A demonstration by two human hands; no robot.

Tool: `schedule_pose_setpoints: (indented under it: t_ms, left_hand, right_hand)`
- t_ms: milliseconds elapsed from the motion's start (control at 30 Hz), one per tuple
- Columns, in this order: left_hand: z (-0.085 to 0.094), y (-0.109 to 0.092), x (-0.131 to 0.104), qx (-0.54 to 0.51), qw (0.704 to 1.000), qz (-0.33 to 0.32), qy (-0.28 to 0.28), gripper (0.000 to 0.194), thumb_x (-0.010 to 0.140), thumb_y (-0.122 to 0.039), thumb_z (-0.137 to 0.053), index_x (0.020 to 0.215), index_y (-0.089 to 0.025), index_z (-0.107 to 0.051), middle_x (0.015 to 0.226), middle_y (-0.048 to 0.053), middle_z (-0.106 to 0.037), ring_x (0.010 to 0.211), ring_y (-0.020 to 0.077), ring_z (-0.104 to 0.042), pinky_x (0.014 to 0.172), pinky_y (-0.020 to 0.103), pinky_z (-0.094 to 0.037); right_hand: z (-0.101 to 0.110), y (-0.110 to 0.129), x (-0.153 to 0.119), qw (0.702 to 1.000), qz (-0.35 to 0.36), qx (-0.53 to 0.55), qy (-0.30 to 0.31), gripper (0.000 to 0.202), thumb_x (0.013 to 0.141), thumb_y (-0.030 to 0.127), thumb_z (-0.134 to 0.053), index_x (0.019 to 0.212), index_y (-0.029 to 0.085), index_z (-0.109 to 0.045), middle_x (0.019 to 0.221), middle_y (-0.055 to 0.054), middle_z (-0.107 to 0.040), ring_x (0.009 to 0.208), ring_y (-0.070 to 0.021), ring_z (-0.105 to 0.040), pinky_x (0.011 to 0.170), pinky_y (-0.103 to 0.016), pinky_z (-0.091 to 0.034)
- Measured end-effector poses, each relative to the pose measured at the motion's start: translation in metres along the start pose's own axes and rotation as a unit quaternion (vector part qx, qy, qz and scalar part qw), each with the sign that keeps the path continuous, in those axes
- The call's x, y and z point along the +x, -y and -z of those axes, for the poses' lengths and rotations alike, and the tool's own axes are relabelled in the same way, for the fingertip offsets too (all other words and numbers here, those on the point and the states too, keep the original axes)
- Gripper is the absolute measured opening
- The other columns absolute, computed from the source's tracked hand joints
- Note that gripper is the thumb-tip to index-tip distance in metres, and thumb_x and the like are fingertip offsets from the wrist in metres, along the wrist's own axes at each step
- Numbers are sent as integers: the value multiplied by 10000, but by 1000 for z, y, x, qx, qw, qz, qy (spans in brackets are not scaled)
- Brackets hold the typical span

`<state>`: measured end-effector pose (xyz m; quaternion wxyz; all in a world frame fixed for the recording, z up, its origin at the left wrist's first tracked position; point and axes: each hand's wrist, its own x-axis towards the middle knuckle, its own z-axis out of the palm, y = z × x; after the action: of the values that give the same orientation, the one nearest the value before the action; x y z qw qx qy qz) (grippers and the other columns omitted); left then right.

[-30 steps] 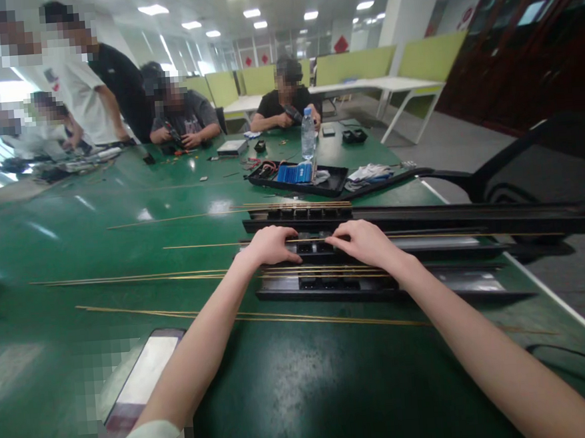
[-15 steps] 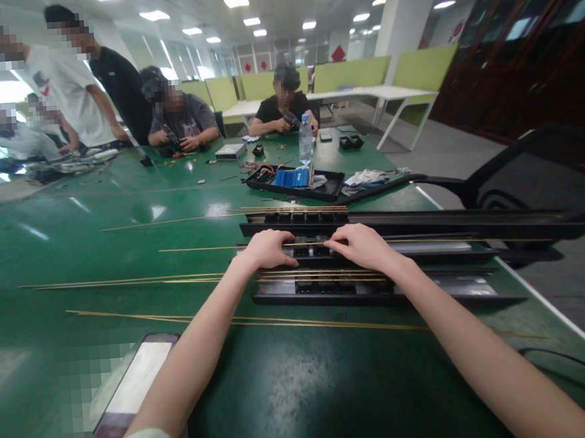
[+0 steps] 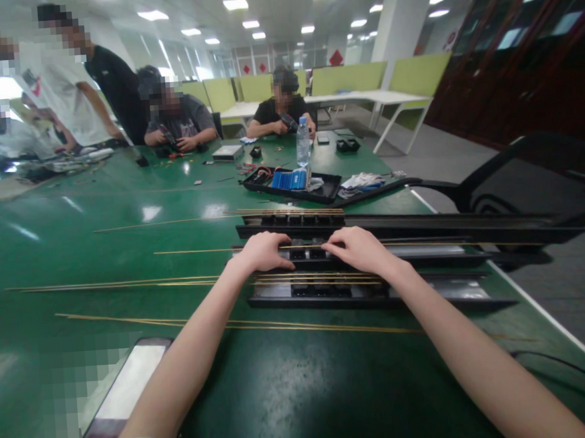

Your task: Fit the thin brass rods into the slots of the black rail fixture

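Three long black channels lie side by side on the green table, with small black blocks set in them. My left hand (image 3: 262,253) straddles the middle channel (image 3: 435,252), its fingertips at the far edge and its thumb at the near edge. A thin brass-coloured rod (image 3: 194,251) runs lengthwise along this channel, under both hands. My right hand (image 3: 357,246) pinches at the rod, thumb and index finger close together beside the black blocks (image 3: 299,253). Several more rods rest across the near channel (image 3: 328,302) and the far channel (image 3: 413,221).
Loose rods (image 3: 290,323) lie nearer me, and a phone (image 3: 133,380) is by my left forearm. Beyond the channels are a black tray (image 3: 328,188), a water bottle (image 3: 302,143) and gloves (image 3: 363,183). A chair (image 3: 530,176) stands at right; several people work across the table.
The view has shifted slightly, so the table things appear a little further left. Both hands keep their places on the middle channel, with barely any finger movement.
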<state>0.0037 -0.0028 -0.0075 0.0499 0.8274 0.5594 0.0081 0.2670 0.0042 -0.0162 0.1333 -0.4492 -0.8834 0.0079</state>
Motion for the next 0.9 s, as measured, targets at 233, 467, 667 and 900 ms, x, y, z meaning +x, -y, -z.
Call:
schedule_pose_setpoints:
  t_ms: [233,467,667,900]
  left_hand:
    - [2,-1,-1,-1,1000,3,0,760,650,-693,-681,1282,-274,-627,1222,71,-709,1108,320,-654,914,386,-516]
    - [1,-1,0,-6,1000,4,4,761,650,-690,-681,1290,-282,-621,1229,65,-706,1113,317,-651,925,385,-510]
    - [0,0,0,-9,1000,-2,1,765,652,-695,-680,1291,-279,-621,1237,68,-703,1117,319,-650,926,389,-510]
    - [2,-2,0,-7,1000,5,4,755,649,-687,-693,1286,-288,-625,1232,61,-705,1119,310,-650,937,374,-504]
  right_hand:
    - [4,-1,0,1000,-2,-11,3,405,972,499,-465,884,241,-764,895,-37,-763,821,-211,-670,691,-297,-405]
    - [7,-3,-1,1000,-6,-6,10,397,967,494,-477,877,244,-772,912,-32,-770,830,-215,-677,691,-297,-413]
    - [9,-3,-2,1000,-18,0,19,400,962,503,-483,882,246,-779,909,-38,-773,833,-216,-681,693,-295,-427]
    - [11,-3,-3,999,-25,-2,24,397,960,498,-487,886,241,-781,910,-48,-774,842,-221,-685,690,-286,-426]
